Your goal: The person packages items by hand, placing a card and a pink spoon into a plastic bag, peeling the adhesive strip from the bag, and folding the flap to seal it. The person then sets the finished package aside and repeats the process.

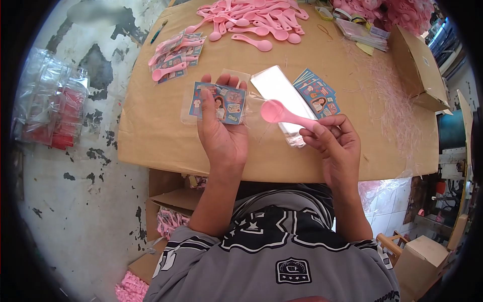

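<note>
Pink spoon (288, 116) juts from the right hand (339, 143) toward the left hand (222, 136).

Person wears a grey shirt (342, 274), sleeves short, below left hand (224, 141) and right hand (338, 145). Chest: black panel (271, 221), white-outlined figures, stars. Beneath, laterally between the hands: dark badge (293, 271), pale border, star row. Left sleeve (188, 246): dark bands.

Brown tabletop (166, 121); on it pink spoons (255, 15); cards (317, 95); plastic sleeves (279, 93)
</note>
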Demonstrator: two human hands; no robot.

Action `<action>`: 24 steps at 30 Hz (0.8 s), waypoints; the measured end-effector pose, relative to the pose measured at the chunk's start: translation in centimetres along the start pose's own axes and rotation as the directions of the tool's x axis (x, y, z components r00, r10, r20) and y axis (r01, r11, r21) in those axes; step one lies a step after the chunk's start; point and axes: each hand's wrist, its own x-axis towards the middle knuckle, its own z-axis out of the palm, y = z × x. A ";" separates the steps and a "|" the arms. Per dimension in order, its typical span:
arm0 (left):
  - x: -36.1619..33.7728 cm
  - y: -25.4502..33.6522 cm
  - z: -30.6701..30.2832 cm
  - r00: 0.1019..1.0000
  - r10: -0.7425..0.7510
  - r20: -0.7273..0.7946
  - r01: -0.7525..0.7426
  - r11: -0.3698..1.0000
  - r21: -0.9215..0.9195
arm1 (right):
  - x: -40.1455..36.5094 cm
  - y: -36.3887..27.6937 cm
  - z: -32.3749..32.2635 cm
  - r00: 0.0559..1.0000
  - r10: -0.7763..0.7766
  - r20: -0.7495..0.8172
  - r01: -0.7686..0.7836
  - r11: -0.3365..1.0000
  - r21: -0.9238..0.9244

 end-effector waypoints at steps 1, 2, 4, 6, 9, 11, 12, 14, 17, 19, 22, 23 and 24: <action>0.0 -0.1 0.2 1.000 -0.003 0.008 0.003 1.000 -0.007 | -0.1 0.2 -0.3 1.000 -0.018 -0.006 0.018 1.000 -0.014; -0.1 -0.2 0.3 1.000 -0.005 0.016 0.006 1.000 -0.014 | -0.1 0.6 -0.6 0.999 -0.037 -0.011 0.036 0.999 -0.028; 0.0 -0.3 0.6 1.000 -0.007 0.030 0.008 1.000 -0.020 | -0.2 1.0 -0.9 0.998 -0.065 -0.024 0.064 0.997 -0.036; 0.1 -0.3 0.8 0.999 -0.004 0.040 0.005 1.000 -0.019 | -0.2 1.1 -1.0 0.996 -0.084 -0.036 0.083 0.996 -0.025; 0.4 -0.3 0.8 0.996 0.027 0.088 -0.025 0.999 -0.031 | -0.3 0.6 -0.9 0.989 -0.121 -0.085 0.120 0.993 -0.015; 0.4 -0.3 1.0 0.994 0.053 0.092 -0.051 0.998 -0.021 | -0.3 0.3 -1.2 0.991 -0.104 -0.079 0.105 0.994 0.015; 0.3 -0.4 1.1 0.993 0.066 0.093 -0.065 0.998 -0.017 | -0.3 0.2 -1.2 0.993 -0.095 -0.075 0.097 0.995 0.029; 0.2 -0.5 1.3 0.994 0.069 0.080 -0.066 0.997 -0.039 | -0.6 -0.3 -0.8 0.994 -0.084 -0.063 0.086 0.996 0.032; 0.2 -0.3 1.5 0.993 0.080 0.084 -0.076 0.996 -0.051 | -0.7 -0.1 -0.8 0.980 -0.193 -0.054 0.190 0.980 -0.062; 0.2 -0.1 1.6 0.991 0.093 0.093 -0.089 0.995 -0.048 | -0.7 -0.1 -1.0 0.965 -0.262 0.000 0.258 0.950 -0.177; 0.3 0.2 1.9 0.987 0.112 0.113 -0.109 0.993 -0.037 | -0.7 -1.3 -1.1 0.974 -0.178 0.138 0.212 0.933 -0.292; 0.3 0.3 2.0 0.985 0.119 0.125 -0.116 0.993 -0.034 | -0.4 -1.9 -1.1 0.980 -0.080 0.181 0.130 0.951 -0.282; 0.3 0.4 2.1 0.983 0.126 0.136 -0.123 0.992 -0.031 | -0.2 -2.4 -1.0 0.974 0.018 0.224 0.046 0.960 -0.276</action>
